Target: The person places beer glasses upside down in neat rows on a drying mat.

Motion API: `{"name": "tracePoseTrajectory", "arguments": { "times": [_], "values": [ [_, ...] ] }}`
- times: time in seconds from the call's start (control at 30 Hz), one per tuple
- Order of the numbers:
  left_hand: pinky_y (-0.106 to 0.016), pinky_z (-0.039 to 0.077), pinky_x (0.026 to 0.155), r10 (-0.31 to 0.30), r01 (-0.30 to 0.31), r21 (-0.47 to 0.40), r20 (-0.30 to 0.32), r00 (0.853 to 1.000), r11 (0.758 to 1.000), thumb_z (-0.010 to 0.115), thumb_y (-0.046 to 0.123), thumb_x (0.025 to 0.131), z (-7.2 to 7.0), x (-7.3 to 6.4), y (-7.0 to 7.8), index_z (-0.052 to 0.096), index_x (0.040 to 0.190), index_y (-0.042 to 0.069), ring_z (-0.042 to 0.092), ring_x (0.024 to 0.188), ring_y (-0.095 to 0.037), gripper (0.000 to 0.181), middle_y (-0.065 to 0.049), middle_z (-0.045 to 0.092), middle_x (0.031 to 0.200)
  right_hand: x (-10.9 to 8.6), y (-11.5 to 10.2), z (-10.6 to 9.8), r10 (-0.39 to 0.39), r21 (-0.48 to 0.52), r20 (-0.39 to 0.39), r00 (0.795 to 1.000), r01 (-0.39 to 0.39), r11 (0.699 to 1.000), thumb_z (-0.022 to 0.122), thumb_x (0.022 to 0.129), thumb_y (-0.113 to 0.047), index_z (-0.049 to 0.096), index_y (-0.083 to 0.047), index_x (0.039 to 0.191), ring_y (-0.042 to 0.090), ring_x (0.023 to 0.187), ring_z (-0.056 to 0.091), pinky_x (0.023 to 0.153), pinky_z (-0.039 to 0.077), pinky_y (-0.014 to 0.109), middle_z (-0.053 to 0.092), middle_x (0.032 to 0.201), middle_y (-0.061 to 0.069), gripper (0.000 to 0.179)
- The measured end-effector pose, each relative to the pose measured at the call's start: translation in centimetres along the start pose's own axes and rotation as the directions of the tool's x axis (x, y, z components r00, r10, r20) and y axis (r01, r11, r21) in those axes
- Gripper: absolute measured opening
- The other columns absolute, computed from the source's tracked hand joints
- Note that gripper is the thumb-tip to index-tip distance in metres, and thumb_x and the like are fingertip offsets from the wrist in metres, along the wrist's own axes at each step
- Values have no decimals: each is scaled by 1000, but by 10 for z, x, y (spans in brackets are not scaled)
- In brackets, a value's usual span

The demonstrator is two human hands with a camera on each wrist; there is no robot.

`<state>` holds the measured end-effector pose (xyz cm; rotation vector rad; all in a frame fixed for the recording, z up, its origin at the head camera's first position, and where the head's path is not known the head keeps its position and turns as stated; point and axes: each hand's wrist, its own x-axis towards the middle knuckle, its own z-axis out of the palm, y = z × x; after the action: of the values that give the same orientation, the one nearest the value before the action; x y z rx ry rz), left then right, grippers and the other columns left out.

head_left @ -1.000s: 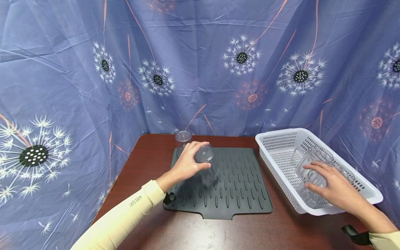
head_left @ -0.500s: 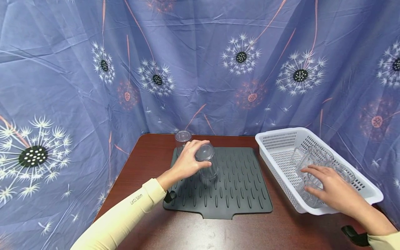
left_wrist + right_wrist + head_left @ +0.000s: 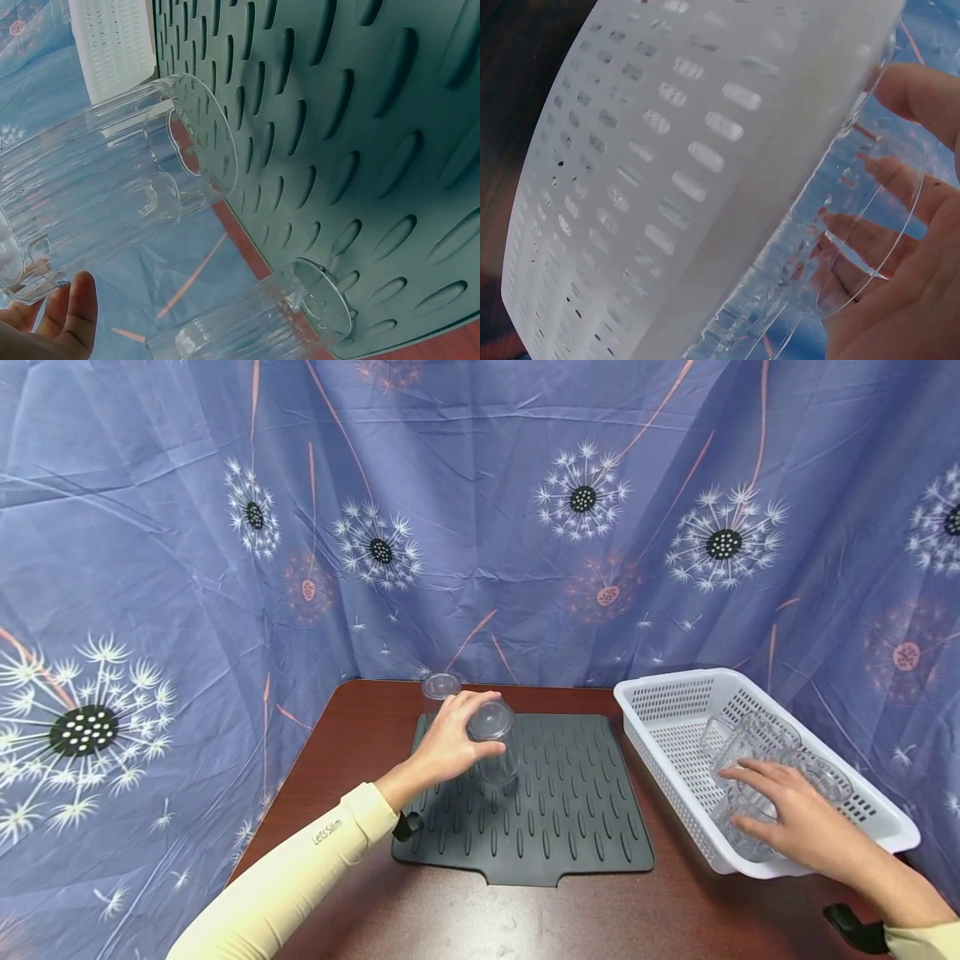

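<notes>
My left hand (image 3: 442, 745) grips an upside-down clear glass (image 3: 498, 767) near its base, thumb on one side and fingers on the other. The glass's rim is close over the dark ribbed drying mat (image 3: 562, 810), as the left wrist view shows. Behind that hand, a second upside-down glass (image 3: 440, 687) stands at the mat's back left corner. My right hand (image 3: 810, 818) reaches over the front of the white basket (image 3: 671, 789), fingers spread around a clear glass (image 3: 756, 806) lying in it. In the right wrist view the fingers show through the glass.
Several clear glasses lie in the right half of the basket, one with a handle (image 3: 716, 733). The basket stands right of the mat on a brown table (image 3: 315, 768). A blue dandelion-print cloth (image 3: 472, 527) hangs behind.
My left hand and the glass it grips have shifted slightly toward the back of the mat. My right hand has moved a little left over the basket.
</notes>
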<state>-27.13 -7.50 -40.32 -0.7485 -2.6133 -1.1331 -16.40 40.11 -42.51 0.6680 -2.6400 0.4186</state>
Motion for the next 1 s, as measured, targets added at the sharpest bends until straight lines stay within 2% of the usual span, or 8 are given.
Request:
{"name": "tracePoseTrajectory", "arguments": {
  "times": [0.2, 0.27, 0.4, 0.5, 0.57, 0.73, 0.87, 1.0],
  "values": [
    [-45, 46, 100, -21, 21, 3, -9, 1000, 1000, 88, 30, 76, -2, 5, 1, 54, 143, 31, 47, 125, -19, 75, 7, 56, 135, -3, 2, 2, -34, -7, -9, 999, 34, 999, 88, 70, -14, 61, -13, 132, 53, 117, 47, 120, 14, 62, 55, 132, 29, 67],
    [-45, 46, 99, -21, 21, 0, -17, 1000, 1000, 88, 28, 76, -3, 6, 2, 55, 143, 31, 47, 126, -20, 75, 7, 56, 135, -3, 3, 4, -55, -19, -23, 998, 54, 998, 88, 70, -14, 61, -14, 132, 50, 117, 49, 120, 16, 60, 57, 130, 25, 68],
    [-46, 45, 103, -27, 27, 6, -12, 1000, 1000, 87, 31, 77, -5, 10, 2, 53, 144, 33, 45, 132, -21, 75, 6, 56, 136, -2, 2, 5, -69, -38, -38, 997, 67, 997, 88, 69, -14, 63, -14, 131, 44, 115, 52, 100, 33, 65, 59, 127, 20, 67],
    [-47, 45, 103, -31, 31, 5, -7, 1000, 1000, 86, 32, 78, -6, 12, 3, 52, 145, 34, 44, 133, -21, 75, 6, 55, 137, -2, 2, 5, -57, -43, -26, 998, 56, 997, 86, 72, -14, 62, -16, 134, 43, 114, 51, 90, 35, 65, 59, 127, 20, 66],
    [-47, 46, 103, -27, 27, 6, -6, 1000, 1000, 86, 32, 78, -6, 14, 4, 52, 145, 34, 44, 132, -20, 76, 6, 55, 137, -2, 2, 5, -49, -45, -15, 999, 49, 998, 85, 75, -15, 61, -17, 136, 43, 115, 51, 88, 35, 65, 58, 127, 20, 65],
    [-47, 44, 104, -12, 12, 23, -12, 1000, 1000, 86, 33, 79, -7, 21, 5, 52, 146, 32, 44, 131, -21, 75, 4, 55, 137, -4, 0, 6, -33, -37, -2, 999, 33, 999, 83, 79, -15, 60, -18, 137, 47, 123, 47, 92, 33, 72, 55, 133, 20, 62],
    [-47, 44, 105, -21, 21, 40, -5, 1000, 999, 85, 35, 79, -8, 26, 6, 51, 146, 32, 44, 132, -22, 75, 3, 54, 137, -6, 0, 8, -1, -39, 17, 1000, 1, 999, 81, 82, -17, 60, -18, 138, 50, 137, 38, 102, 24, 79, 51, 140, 23, 60],
    [-47, 43, 104, -34, 34, 63, 7, 999, 997, 85, 37, 79, -10, 33, 7, 50, 147, 32, 44, 131, -23, 76, 2, 54, 137, -6, 1, 8, 2, -52, 20, 1000, -1, 999, 81, 82, -17, 59, -19, 138, 51, 140, 34, 102, 21, 81, 49, 143, 24, 61]
  ]
}}
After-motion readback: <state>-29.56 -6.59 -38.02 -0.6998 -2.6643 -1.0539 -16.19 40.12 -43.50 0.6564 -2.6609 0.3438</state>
